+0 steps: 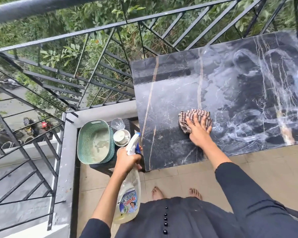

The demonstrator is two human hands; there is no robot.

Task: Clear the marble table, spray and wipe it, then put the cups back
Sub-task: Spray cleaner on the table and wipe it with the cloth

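Outdoors, on a tiled balcony, a person in dark clothing stands barefoot at the near edge of a black marble table (pixel 170 93) veined in gold and white. The right hand (pixel 199 133) lies flat with fingers spread, pressing a brown-and-white striped cloth (pixel 194 117) against the tabletop; the cloth sits bunched under and beyond the fingertips, toward 12 o'clock from the palm. Pale, swirling smears of wet cleaner cover the marble from the cloth out toward 2 and 3 o'clock, while the strip at 9 o'clock of the cloth looks duller and drier. Nothing else rests on the tabletop within view.

The left hand (pixel 127 160) is closed around the neck of a clear spray bottle (pixel 127 200), held off the table's left corner, at about 8 o'clock from the cloth. Its white-and-blue trigger head (pixel 133 143) points up toward 1 o'clock, and the labelled body hangs down along the forearm.

At 9 o'clock of the table's near corner, a low dark side stand (pixel 103 166) carries a green woven basket (pixel 81 143). Just beside the basket, at its 2 o'clock, sit a white cup on a saucer (pixel 121 137) and, behind it at 12 o'clock, a clear cut glass (pixel 117 123).

A black metal railing (pixel 93 30) rims the balcony, with green foliage beyond it and parked motorbikes (pixel 36 126) on the street below at 9 o'clock.
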